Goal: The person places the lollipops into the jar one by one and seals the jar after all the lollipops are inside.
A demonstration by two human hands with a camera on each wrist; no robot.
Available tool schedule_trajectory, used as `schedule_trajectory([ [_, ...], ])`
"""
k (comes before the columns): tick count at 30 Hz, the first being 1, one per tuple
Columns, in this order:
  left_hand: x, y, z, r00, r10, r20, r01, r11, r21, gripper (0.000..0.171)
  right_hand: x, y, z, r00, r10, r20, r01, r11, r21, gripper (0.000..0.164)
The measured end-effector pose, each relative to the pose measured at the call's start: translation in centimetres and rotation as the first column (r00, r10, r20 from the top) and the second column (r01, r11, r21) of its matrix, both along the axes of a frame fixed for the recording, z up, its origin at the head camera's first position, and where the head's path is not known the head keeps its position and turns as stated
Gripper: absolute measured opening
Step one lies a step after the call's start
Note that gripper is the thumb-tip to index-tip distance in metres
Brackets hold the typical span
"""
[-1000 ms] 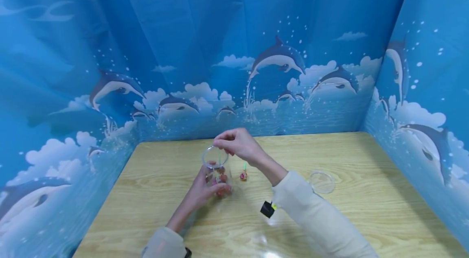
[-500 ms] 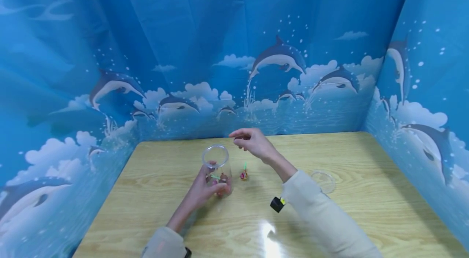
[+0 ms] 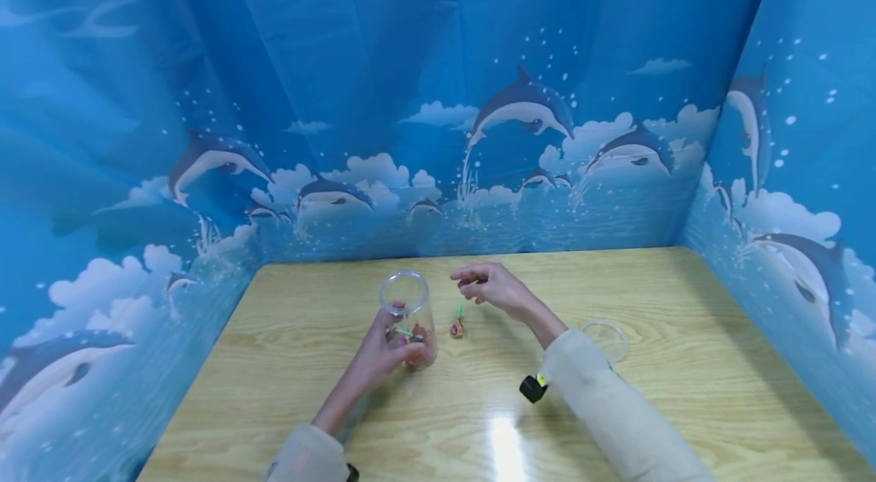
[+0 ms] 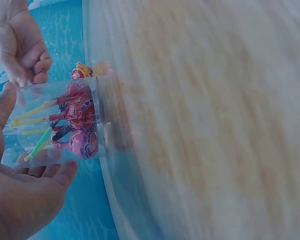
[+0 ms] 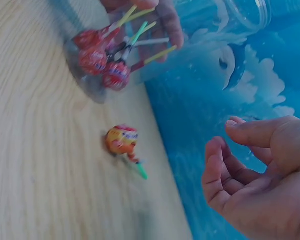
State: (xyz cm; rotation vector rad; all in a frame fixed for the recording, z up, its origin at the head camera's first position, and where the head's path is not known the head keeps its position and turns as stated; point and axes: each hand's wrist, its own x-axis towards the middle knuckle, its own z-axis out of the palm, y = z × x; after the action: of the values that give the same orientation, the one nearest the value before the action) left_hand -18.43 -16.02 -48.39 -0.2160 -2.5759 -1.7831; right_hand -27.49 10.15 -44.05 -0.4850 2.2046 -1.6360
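Observation:
My left hand (image 3: 383, 349) grips a clear plastic jar (image 3: 405, 299) by its side, thumb and fingers wrapped around it. The jar stands on the table with its mouth uncovered. Several wrapped lollipops (image 4: 80, 115) lie inside at the bottom, their yellow, green and white sticks pointing toward the mouth. One lollipop (image 5: 122, 140) with an orange and red wrapper and a green stick lies on the table just right of the jar. Above and to the right of it hovers my right hand (image 3: 498, 289), its fingers loosely bent and nothing held.
A clear round lid (image 3: 605, 340) lies on the wooden table (image 3: 445, 429) to the right, beside the right sleeve (image 3: 595, 383). A black wrist camera (image 3: 533, 388) hangs under that forearm. Blue dolphin-print curtains (image 3: 383, 87) stand behind and at both sides of the table.
My right hand has left the jar's mouth and moved right, then down toward the lollipop on the table. A lollipop stick seen at the mouth now lies lower in the jar.

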Motion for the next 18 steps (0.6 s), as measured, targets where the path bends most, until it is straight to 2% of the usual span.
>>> schedule_trajectory([
  [6,0.1,0.0,0.1,1.000,-0.004,0.013,0.004,1.000,0.016,0.080,-0.5,0.2,-1.9,1.000,-0.025,0.013,0.025,1.000,0.012,0.038],
  [14,0.0,0.0,-0.1,0.999,0.007,0.039,-0.006,1.000,-0.013,0.081,-1.4,-0.4,-4.8,0.999,-0.040,0.001,0.040,0.998,0.049,0.038],
  [18,-0.1,0.0,0.0,0.999,0.007,0.044,-0.006,1.000,-0.020,0.081,-1.7,-0.8,-5.9,0.998,-0.050,-0.040,0.054,0.994,0.094,0.036],
])
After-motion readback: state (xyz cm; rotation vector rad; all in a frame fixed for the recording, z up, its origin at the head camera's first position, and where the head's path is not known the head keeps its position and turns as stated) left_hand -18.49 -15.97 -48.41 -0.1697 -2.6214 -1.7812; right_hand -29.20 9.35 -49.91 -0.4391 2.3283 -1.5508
